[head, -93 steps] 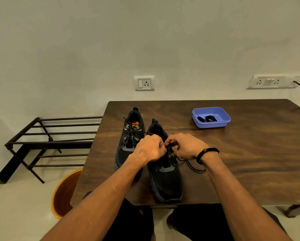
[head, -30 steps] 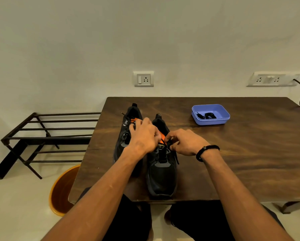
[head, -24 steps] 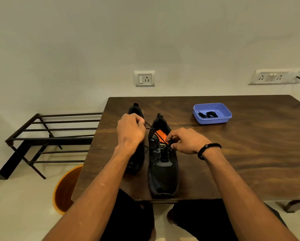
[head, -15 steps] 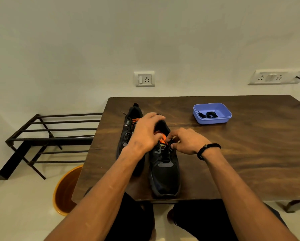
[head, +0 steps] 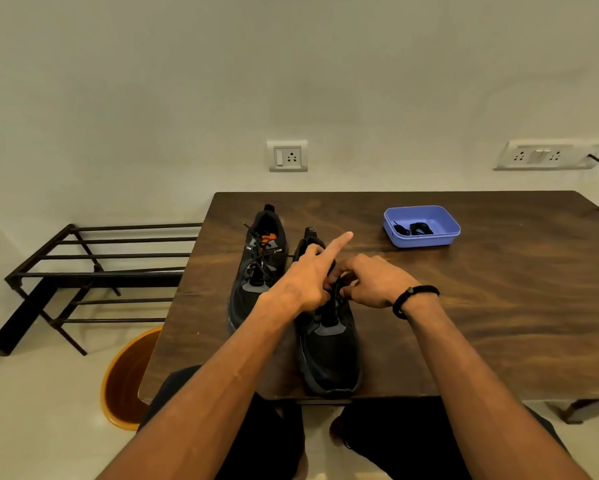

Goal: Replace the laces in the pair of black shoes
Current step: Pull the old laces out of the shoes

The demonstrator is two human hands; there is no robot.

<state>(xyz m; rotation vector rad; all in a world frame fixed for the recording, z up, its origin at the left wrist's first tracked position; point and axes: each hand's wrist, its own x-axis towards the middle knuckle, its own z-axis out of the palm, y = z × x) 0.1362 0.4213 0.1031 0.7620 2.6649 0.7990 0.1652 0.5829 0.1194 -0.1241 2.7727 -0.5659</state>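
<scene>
Two black shoes stand side by side on the wooden table [head: 499, 306], toes toward me. The left shoe [head: 258, 271] has loose black laces and an orange tongue patch. Both hands work over the lacing of the right shoe [head: 329, 351]. My left hand [head: 308, 278] has its index finger stretched out toward the back, its other fingers curled at the shoe's black lace [head: 339, 301]. My right hand [head: 371, 280] pinches the lace at the eyelets. The upper part of the right shoe is hidden by my hands.
A blue plastic tray [head: 447, 233] with a coiled black lace [head: 417, 228] sits at the back right of the table. A black metal rack [head: 93, 271] stands left of the table, an orange bucket [head: 125, 382] on the floor below its near left corner.
My left hand swung out left over the left shoe with the lace, then came back to the right shoe; its index finger now sticks out. My right hand stayed at the eyelets.
</scene>
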